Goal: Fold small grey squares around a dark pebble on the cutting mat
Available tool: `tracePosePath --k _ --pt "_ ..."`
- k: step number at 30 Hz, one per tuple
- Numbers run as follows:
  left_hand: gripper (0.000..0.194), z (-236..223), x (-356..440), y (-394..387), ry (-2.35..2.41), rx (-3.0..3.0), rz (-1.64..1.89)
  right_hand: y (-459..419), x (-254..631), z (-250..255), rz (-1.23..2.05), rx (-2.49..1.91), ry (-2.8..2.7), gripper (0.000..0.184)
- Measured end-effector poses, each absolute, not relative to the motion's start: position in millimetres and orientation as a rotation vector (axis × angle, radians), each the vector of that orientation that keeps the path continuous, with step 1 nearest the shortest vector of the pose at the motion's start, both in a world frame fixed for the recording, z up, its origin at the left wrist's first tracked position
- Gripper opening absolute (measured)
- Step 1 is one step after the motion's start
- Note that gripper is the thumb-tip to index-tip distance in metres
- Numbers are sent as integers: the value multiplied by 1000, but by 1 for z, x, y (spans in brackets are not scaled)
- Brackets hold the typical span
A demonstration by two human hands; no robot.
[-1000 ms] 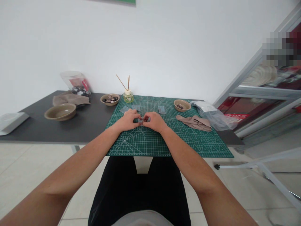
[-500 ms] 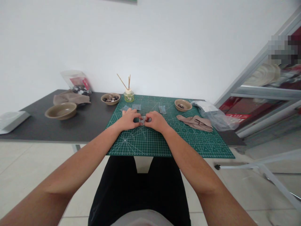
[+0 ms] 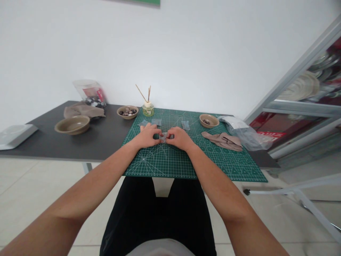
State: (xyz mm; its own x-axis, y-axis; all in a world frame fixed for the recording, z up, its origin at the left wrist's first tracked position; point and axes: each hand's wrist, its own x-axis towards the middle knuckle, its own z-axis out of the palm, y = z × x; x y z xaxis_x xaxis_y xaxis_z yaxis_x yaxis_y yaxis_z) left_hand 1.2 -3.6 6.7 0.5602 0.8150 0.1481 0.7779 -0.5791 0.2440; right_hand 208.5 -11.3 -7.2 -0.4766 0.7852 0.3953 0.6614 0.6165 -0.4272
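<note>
Both my hands meet over the middle of a green cutting mat (image 3: pixel 170 161). My left hand (image 3: pixel 147 136) and my right hand (image 3: pixel 180 138) pinch a small clear plastic pouch (image 3: pixel 164 136) between their fingertips; a dark item seems to be inside, too small to identify. More small clear pouches (image 3: pixel 149 122) and another pouch (image 3: pixel 185 124) lie on the mat just beyond my hands.
A small bowl of pebbles (image 3: pixel 128 112), a reed diffuser (image 3: pixel 148 107) and another small bowl (image 3: pixel 209 120) stand at the mat's far edge. Beige cloth (image 3: pixel 222 139) and a plastic bag (image 3: pixel 243 133) lie right. Left: large empty bowl (image 3: pixel 72 124), jar (image 3: pixel 90 93), white tray (image 3: pixel 14 134). Metal rack at right.
My hands stay together on the pouch with only slight finger motion. The view has shifted a little to the left.
</note>
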Motion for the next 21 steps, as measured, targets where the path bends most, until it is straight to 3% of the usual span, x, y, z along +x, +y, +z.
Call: tracePosePath --k 21 --pt "34 5 2 -2 1363 2601 379 -11 208 -8 191 -1137 -2369 11"
